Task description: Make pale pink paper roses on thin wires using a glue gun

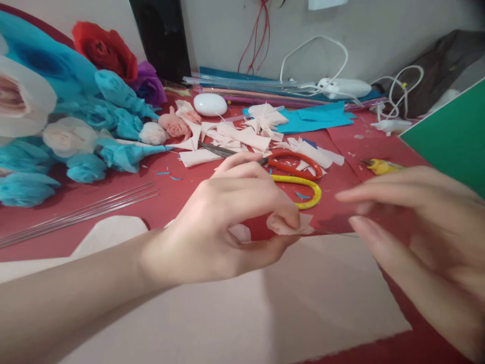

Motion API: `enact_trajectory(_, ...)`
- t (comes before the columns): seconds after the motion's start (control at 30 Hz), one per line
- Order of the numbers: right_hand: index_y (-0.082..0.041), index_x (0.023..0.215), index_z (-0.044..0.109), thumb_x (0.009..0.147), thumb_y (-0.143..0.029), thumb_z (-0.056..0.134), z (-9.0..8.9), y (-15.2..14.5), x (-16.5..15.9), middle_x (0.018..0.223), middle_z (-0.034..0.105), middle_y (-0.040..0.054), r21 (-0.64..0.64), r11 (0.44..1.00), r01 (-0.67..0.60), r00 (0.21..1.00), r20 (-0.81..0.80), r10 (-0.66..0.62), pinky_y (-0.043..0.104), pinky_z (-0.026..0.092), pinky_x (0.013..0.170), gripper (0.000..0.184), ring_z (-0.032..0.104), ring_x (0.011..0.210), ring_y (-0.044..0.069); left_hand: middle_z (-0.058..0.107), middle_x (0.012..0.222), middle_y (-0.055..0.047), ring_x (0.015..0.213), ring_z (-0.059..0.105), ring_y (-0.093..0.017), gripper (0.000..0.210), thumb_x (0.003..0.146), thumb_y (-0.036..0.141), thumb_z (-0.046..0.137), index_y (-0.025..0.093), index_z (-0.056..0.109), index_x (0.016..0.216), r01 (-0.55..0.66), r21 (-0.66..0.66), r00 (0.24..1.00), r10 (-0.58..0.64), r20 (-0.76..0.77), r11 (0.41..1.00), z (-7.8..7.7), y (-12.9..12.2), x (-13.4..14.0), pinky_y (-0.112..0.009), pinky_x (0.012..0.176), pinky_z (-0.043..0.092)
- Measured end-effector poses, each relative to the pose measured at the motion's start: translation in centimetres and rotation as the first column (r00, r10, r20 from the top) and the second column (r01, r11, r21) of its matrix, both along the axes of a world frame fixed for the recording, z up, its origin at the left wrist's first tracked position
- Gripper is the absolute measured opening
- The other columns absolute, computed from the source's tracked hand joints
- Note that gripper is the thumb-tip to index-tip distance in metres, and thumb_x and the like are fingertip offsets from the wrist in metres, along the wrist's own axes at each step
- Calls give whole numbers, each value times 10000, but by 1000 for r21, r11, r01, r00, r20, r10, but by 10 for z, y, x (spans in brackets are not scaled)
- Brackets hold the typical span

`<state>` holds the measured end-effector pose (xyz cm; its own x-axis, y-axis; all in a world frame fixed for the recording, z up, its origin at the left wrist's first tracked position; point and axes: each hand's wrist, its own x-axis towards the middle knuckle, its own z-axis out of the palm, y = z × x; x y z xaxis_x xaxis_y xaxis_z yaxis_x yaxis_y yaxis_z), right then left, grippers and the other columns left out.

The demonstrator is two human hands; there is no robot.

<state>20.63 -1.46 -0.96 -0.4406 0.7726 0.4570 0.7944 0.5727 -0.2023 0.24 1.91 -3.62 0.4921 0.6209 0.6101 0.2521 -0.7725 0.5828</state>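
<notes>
Over the sheet (227, 318), the left hand (231, 222) pinches a pink bud (278, 226) between thumb and forefinger — a thin wire (341, 233) runs right from it. The right hand (417, 227) gapes, nothing visible in its grasp. Beyond lie scissors (311, 194), then scraps (246, 139) — then blue paper (314, 119).

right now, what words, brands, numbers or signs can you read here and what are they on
None can be read.
Yellow scissor handle: any tiny marks are too blurred to read.
White corded device: no legible lettering.
Pale pink paper in the left hand: no lettering shows.
</notes>
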Motion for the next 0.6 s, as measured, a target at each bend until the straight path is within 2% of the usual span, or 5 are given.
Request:
enact_trajectory(0.13,-244,906,631,863,-194,499,5,12,1,933,627,-37,-206,972,-112,985,-153,81,146,483,672,148,597,836,97,667,605,20,601,561,-133,120,694,88,625,204,592,693,17,-15,1000,-17,5,1000,1,0,-1,-351,768,450)
enact_trajectory(0.2,-246,904,658,851,-195,504,6,17,0,903,641,-32,-346,922,-175,970,-220,102,145,489,631,171,611,799,97,675,619,19,600,563,-131,113,706,101,622,210,592,696,24,-16,1000,-24,3,1000,1,1,0,-365,798,446)
enact_trajectory(0.3,-223,856,675,823,-183,520,5,20,-2,860,642,-10,-499,836,-229,942,-331,61,155,481,601,164,610,788,107,680,623,3,602,566,-133,87,704,122,648,199,611,721,37,-18,999,-37,12,999,1,2,1,-361,790,449)
enact_trajectory(0.47,-199,801,686,813,-164,537,0,17,-3,828,636,-6,-623,728,-287,896,-443,-27,167,455,639,153,596,786,100,688,628,-6,594,580,-129,95,690,123,679,188,629,737,46,-26,999,-45,23,999,2,0,0,-361,811,432)
enact_trajectory(0.6,-195,755,676,797,-174,552,-3,15,-4,778,634,-18,-674,681,-287,879,-467,-92,179,430,623,132,581,730,92,689,645,-6,627,608,-147,116,669,114,681,193,614,720,29,-49,1000,-28,13,998,2,-2,-1,-422,895,396)
